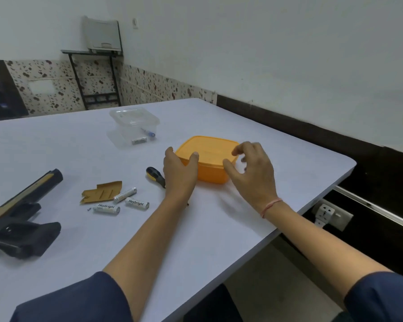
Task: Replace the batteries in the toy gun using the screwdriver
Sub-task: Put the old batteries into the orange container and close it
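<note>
The left hand (179,173) is gripping the orange box (209,174) corner, the right hand (254,180) hovering, fingers loosely curled (blurred); a lid jerking free could be scattering the batteries (136,203) lying left, near the toy gun (21,228).

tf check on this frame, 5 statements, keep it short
1. Three loose batteries lie on the table. True.
2. The screwdriver is held in a hand. False: it lies on the table, just beside the left hand.
3. The orange box has its lid on. True.
4. The toy gun sits inside the clear container. False: it lies on the table at the left edge of the view, well apart from that container.
5. The left hand holds the orange box at its left side. True.
</note>
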